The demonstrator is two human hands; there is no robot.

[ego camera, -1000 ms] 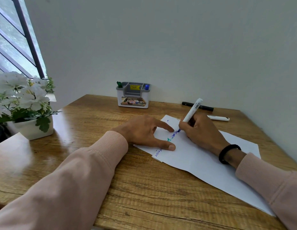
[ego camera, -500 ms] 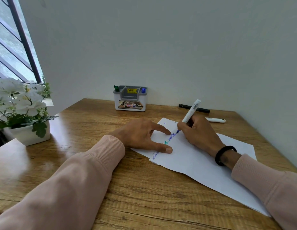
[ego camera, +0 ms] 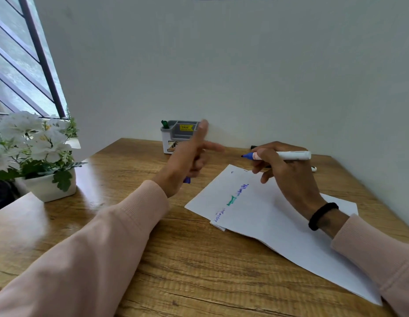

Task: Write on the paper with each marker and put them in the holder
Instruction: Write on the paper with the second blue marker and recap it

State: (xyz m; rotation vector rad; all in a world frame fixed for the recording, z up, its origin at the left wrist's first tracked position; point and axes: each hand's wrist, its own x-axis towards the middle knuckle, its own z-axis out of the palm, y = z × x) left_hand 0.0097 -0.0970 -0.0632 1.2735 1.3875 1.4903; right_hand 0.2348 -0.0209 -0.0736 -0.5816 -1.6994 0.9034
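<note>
Blue marker point(ego camera: 281, 155) had lifted off the paper point(ego camera: 267, 216) at centre right, pinched in the right hand point(ego camera: 288, 172); the left hand point(ego camera: 189, 161), fingers loose, had risen toward the holder point(ego camera: 176, 139), likely for capping

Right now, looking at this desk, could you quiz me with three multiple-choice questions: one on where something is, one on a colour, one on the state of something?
1. Where does the holder stand?
A. at the back of the desk by the wall
B. on the paper
C. beside the flower pot

2. What colour is the tip of the marker in the right hand?
A. red
B. blue
C. black

3. What state is that marker in?
A. capped
B. lying on the paper
C. uncapped, held above the paper

Answers: 1 A, the holder sits against the wall; 2 B, the exposed tip is blue; 3 C, the bare tip points left, clear of the sheet.
</note>
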